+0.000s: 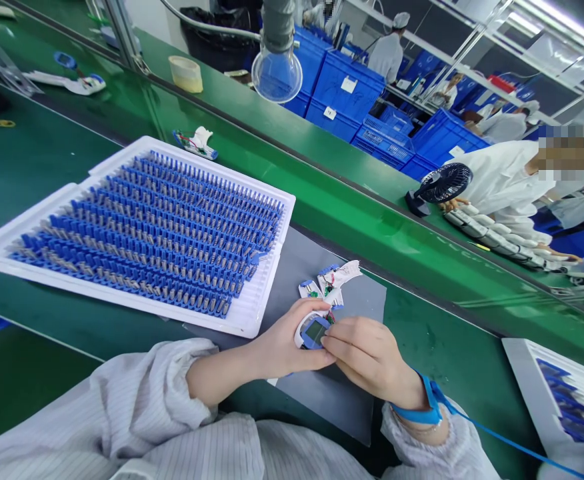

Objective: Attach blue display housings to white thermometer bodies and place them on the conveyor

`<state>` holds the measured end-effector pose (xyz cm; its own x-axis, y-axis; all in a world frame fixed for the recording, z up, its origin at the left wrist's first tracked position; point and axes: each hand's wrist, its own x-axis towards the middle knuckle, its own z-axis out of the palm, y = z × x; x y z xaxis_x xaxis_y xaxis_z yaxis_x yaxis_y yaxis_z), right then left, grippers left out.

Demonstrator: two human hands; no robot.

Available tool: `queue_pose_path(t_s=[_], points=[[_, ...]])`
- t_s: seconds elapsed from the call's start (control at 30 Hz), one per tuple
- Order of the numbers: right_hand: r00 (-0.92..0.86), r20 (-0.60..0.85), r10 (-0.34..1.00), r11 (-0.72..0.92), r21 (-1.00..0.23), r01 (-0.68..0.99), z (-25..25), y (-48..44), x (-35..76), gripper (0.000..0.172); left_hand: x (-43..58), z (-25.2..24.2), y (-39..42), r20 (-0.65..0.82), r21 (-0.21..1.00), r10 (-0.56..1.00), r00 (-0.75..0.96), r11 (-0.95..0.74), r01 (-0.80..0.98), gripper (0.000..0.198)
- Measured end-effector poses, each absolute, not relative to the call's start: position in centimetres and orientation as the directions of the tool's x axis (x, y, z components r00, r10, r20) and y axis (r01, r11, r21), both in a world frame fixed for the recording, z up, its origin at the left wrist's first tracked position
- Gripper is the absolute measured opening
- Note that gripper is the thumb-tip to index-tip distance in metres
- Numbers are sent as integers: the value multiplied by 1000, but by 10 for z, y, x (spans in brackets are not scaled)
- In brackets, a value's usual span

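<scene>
Right over the grey mat (342, 403), here's the action: a small blue-and-white device (315, 331) with a little screen sits between two bare hands above the mat. The left hand (285, 341) has it clamped, thumb on the near side, fingers curled round the far side. In comes the right hand (367, 353), fingertips bunched together at the device's right edge; whether they pinch anything, I can't tell. A blue strap (417, 408) circles that wrist. On the mat's far part, just beyond the device, lie opened white housings (333, 283) showing wires and green boards. Left of the mat, a big white tray (249, 325) carries row upon row of blue parts (172, 233). Well right of the mat, another white tray (517, 380) holds blue pieces, and beyond the mat runs a glossy green strip (372, 247).
</scene>
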<state>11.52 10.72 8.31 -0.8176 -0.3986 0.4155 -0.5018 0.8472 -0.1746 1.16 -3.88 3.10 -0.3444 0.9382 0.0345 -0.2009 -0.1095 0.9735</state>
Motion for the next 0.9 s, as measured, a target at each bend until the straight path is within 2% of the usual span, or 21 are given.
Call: queue_pose_path(t_s=[0.1,0.27,0.43,0.5,0.6,0.67,0.73,0.8,0.83,0.9], points=[[-817,403,-413,845,-166,-509,84,106,115,13,12,32,-39,53,977,938,-343,-119,-174,60],[-829,371,-419,842,-184,-508,80,105,117,12,11,34,-39,-31,968,963,-267,-38,-247,55],[-836,369,-406,843,-204,-499,75,104,120,12,11,33,-38,-9,982,963,-270,-42,-184,54],[-834,368,-411,839,-206,-504,77,104,121,13,12,32,-38,-25,988,969,-244,-14,-157,63],[-872,326,-365,865,-228,-448,83,113,133,15,14,31,-40,-47,990,985,-163,25,-137,85],[-947,231,-223,927,-249,-279,86,131,150,15,16,31,-42,-65,988,992,-112,48,-144,91],[-997,73,11,975,-222,-5,85,160,174,14,17,33,-44,-90,988,993,-80,78,-135,82],[-964,-80,254,960,-100,262,81,194,201,20,17,34,-45,-112,990,992,-66,106,-92,65],[-931,-94,352,935,-15,354,78,209,213,24,18,35,-45,-117,991,991,-63,113,-67,59],[-878,-32,477,876,105,471,72,230,225,30,19,35,-44,-116,993,991,-62,114,-35,50]])
